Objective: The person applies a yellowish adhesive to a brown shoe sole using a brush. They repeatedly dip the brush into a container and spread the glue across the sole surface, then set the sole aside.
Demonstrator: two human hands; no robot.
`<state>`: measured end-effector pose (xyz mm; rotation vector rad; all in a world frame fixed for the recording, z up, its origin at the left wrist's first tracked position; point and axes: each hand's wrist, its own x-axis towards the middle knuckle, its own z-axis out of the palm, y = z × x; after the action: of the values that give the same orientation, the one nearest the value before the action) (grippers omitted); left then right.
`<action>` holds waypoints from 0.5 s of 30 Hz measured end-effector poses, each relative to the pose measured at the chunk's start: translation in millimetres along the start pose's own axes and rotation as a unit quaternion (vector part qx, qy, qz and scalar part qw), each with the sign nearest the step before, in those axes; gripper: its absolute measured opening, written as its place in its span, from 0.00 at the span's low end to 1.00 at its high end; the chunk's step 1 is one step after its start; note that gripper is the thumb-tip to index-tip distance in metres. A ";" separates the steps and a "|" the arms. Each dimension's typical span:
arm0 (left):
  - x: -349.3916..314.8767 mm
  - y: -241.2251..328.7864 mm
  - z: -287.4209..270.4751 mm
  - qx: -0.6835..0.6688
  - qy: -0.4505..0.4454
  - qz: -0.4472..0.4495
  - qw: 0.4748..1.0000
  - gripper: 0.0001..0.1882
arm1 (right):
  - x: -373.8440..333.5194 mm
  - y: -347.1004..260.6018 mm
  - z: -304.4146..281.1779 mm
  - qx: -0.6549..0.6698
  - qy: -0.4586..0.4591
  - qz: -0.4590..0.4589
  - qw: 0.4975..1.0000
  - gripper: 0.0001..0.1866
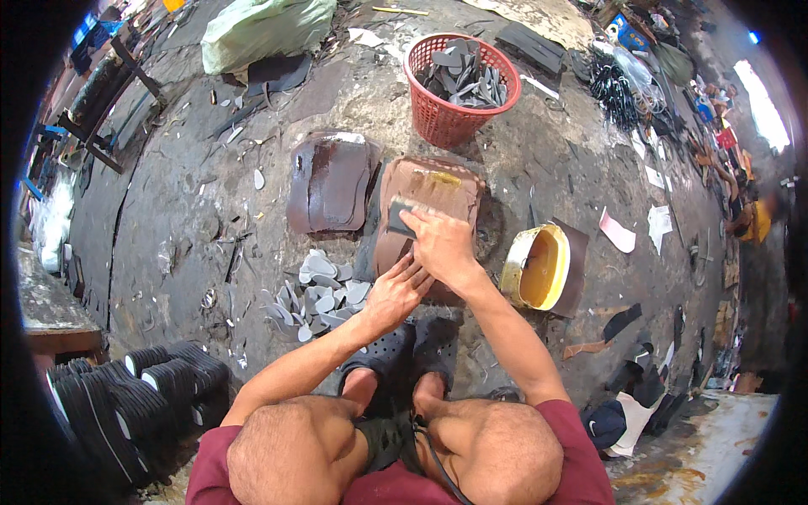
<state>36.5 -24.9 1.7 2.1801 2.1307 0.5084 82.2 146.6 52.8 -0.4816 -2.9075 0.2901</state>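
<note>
In front of my feet lies a stack of brown sheets point(438, 181), with a yellowish wet smear across its far part. My right hand point(444, 244) is closed on a small dark flat pad point(401, 217), which it presses against the top sheet. My left hand point(396, 295) rests with its fingers stretched out on the near part of the stack, close to the right wrist. To the right stands a yellow-rimmed tin point(543, 263) of amber liquid.
Left of the stack are dark brown sheets point(331, 183) and a heap of grey teardrop-shaped pieces point(320, 290). A red basket point(454, 122) with similar pieces stands beyond. Rows of black soles point(126, 404) sit at near left. Scraps point(619, 231) litter the floor.
</note>
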 end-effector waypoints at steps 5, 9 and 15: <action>-1.2 8.1 1.8 -0.005 0.027 0.000 1.000 0.31 | 23.7 48.0 -51.1 0.060 -0.010 0.322 0.945 0.25; 0.3 11.4 0.9 -0.033 0.021 -0.004 0.999 0.32 | 39.1 62.1 -30.3 0.049 -0.010 0.299 0.953 0.26; -2.1 -0.9 5.5 -0.058 0.014 0.013 0.998 0.33 | 118.5 58.0 -24.3 0.048 -0.105 0.132 0.984 0.20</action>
<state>37.2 -25.8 -4.2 2.1533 2.0337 0.6500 -5.7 244.0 80.5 -0.8721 -3.0095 0.5458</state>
